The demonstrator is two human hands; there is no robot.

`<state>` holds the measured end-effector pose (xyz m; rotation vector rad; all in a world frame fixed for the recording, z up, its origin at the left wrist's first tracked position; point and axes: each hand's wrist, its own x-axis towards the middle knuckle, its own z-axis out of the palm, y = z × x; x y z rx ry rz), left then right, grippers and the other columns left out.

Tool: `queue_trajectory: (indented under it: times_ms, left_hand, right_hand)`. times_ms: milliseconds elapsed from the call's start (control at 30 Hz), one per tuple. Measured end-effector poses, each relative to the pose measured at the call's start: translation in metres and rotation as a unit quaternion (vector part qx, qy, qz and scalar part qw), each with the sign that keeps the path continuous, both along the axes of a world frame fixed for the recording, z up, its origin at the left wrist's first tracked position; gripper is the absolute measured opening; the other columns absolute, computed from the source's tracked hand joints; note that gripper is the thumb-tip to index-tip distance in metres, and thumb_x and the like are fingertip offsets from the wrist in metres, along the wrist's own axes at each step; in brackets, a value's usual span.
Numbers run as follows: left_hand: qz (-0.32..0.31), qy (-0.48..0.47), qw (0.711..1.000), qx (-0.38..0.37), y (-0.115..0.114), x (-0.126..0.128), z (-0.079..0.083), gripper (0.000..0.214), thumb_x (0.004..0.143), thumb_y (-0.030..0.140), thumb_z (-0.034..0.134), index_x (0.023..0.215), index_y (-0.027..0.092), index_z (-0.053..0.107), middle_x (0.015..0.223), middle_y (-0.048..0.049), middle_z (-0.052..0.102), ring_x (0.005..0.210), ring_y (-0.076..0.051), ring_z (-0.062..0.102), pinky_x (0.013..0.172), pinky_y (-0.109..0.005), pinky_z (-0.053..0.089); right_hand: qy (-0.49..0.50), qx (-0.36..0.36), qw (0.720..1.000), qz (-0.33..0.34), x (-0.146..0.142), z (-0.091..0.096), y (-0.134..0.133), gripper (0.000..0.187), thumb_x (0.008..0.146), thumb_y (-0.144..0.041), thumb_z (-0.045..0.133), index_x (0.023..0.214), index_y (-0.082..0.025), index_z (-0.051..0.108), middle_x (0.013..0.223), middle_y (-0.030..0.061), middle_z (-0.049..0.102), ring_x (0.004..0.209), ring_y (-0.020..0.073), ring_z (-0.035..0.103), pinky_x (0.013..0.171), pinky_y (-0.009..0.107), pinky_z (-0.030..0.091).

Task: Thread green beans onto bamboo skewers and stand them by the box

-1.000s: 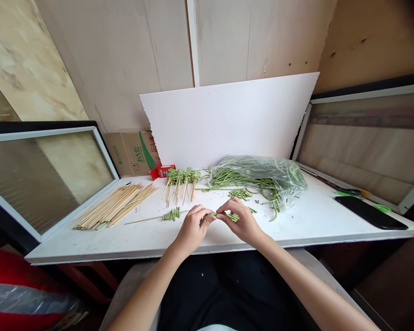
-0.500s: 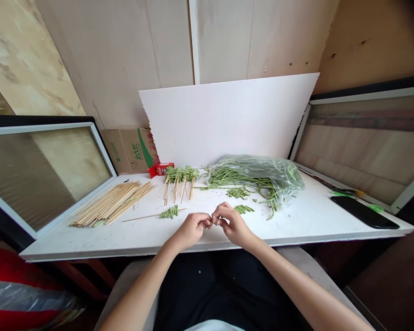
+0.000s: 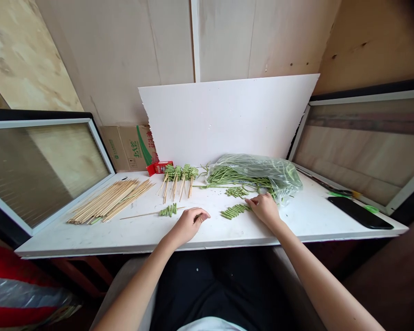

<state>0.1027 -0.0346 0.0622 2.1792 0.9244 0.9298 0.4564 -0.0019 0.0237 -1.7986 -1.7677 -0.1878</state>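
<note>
My left hand (image 3: 189, 221) rests on the white tabletop (image 3: 124, 234) with its fingers curled in a pinch, and a small green bean end seems to show at the fingertips. Just left of it lies a skewer with several bean pieces (image 3: 169, 211) threaded on it. My right hand (image 3: 264, 207) lies palm down further right, fingers on the table beside a row of cut bean pieces (image 3: 233, 211). Behind it sits a clear plastic bag of long green beans (image 3: 255, 172).
A pile of bare bamboo skewers (image 3: 112, 200) lies at the left. Finished bean skewers (image 3: 179, 177) and a small red box (image 3: 160, 167) sit at the back. A black phone (image 3: 360, 212) lies at the right, and a white board (image 3: 227, 117) leans against the wall.
My hands were together breaking a bean. They have parted: the right hand moved right toward the bag, cut pieces now lie in a row, and the left hand dropped to the table.
</note>
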Motion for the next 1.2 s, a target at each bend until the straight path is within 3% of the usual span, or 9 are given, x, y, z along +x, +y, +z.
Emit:
queue_trajectory:
  times_ms: [167,267,467,567,700,800,933,1067,1200]
  left_hand:
    - [0.038,0.011,0.998,0.038,0.001,-0.003,0.001,0.041,0.109,0.038,0.040,0.117,0.018,0.075,0.118,-0.0118,0.071,0.111,-0.023,0.067,0.099,-0.036,0.052]
    - [0.045,0.022,0.998,0.032,0.000,-0.005,0.000,0.043,0.109,0.034,0.036,0.134,0.020,0.068,0.121,-0.0111,0.067,0.104,-0.020,0.067,0.096,-0.035,0.054]
    - [0.022,-0.038,0.999,0.011,0.001,-0.001,-0.005,0.045,0.107,0.033,0.045,0.148,0.021,0.057,0.119,-0.0120,0.068,0.103,-0.021,0.069,0.090,-0.035,0.058]
    - [0.025,-0.078,0.996,-0.020,0.001,0.001,-0.005,0.048,0.103,0.032,0.055,0.150,0.022,0.053,0.109,-0.0098,0.072,0.090,-0.019,0.071,0.082,-0.034,0.060]
    - [0.023,-0.094,0.995,-0.030,-0.002,0.004,-0.002,0.049,0.098,0.027,0.064,0.146,0.020,0.056,0.101,-0.0076,0.075,0.081,-0.017,0.072,0.086,-0.036,0.061]
    - [0.020,-0.097,0.995,-0.030,-0.006,0.007,0.000,0.047,0.094,0.023,0.069,0.140,0.019,0.060,0.093,-0.0061,0.077,0.084,-0.019,0.075,0.091,-0.037,0.060]
    - [0.013,-0.106,0.994,-0.035,-0.009,0.010,0.002,0.046,0.090,0.023,0.075,0.134,0.019,0.064,0.092,-0.0060,0.079,0.087,-0.020,0.076,0.088,-0.035,0.061]
    - [0.027,-0.069,0.997,-0.021,-0.006,0.008,0.001,0.037,0.086,0.030,0.082,0.121,0.019,0.073,0.092,-0.0066,0.079,0.089,-0.022,0.074,0.086,-0.034,0.059]
    - [0.030,-0.044,0.998,0.022,-0.005,0.007,-0.002,0.019,0.092,0.035,0.076,0.102,0.019,0.080,0.098,-0.0084,0.079,0.090,-0.022,0.073,0.082,-0.032,0.056]
  right_hand:
    - [0.050,-0.053,0.997,0.026,0.001,0.003,0.001,0.064,0.103,-0.061,0.040,0.072,-0.020,0.078,0.071,0.0144,0.073,0.082,0.0309,0.066,0.070,0.036,0.045]
    - [0.097,-0.078,0.991,0.052,-0.001,0.008,0.001,0.070,0.104,-0.064,0.033,0.079,-0.018,0.080,0.069,0.0129,0.073,0.071,0.0279,0.067,0.066,0.034,0.045]
    - [0.000,-0.036,0.999,0.018,-0.012,0.016,-0.004,0.056,0.101,-0.060,0.047,0.072,-0.021,0.075,0.076,0.0134,0.073,0.091,0.0317,0.066,0.073,0.035,0.047]
    - [0.029,0.013,0.998,0.060,-0.027,0.025,-0.009,0.051,0.100,-0.060,0.050,0.084,-0.021,0.078,0.092,0.0136,0.076,0.098,0.0322,0.066,0.078,0.038,0.049]
    - [0.160,-0.021,0.951,0.262,-0.064,0.045,-0.028,0.046,0.101,-0.059,0.055,0.115,-0.021,0.078,0.110,0.0122,0.077,0.098,0.0263,0.069,0.076,0.034,0.053]
    - [0.219,-0.064,0.902,0.367,-0.096,0.056,-0.047,0.051,0.092,-0.058,0.072,0.127,-0.022,0.073,0.104,0.0102,0.078,0.093,0.0239,0.072,0.078,0.033,0.054]
    - [0.218,-0.038,0.888,0.403,-0.120,0.054,-0.058,0.036,0.093,-0.055,0.072,0.111,-0.026,0.080,0.099,0.0085,0.078,0.088,0.0221,0.069,0.077,0.034,0.054]
    - [0.216,0.008,0.900,0.377,-0.118,0.046,-0.053,0.031,0.096,-0.053,0.069,0.103,-0.025,0.081,0.091,0.0080,0.075,0.085,0.0218,0.064,0.075,0.034,0.052]
    - [0.201,0.018,0.906,0.372,-0.116,0.041,-0.050,0.029,0.096,-0.052,0.071,0.101,-0.025,0.079,0.088,0.0069,0.074,0.083,0.0215,0.061,0.072,0.033,0.049]
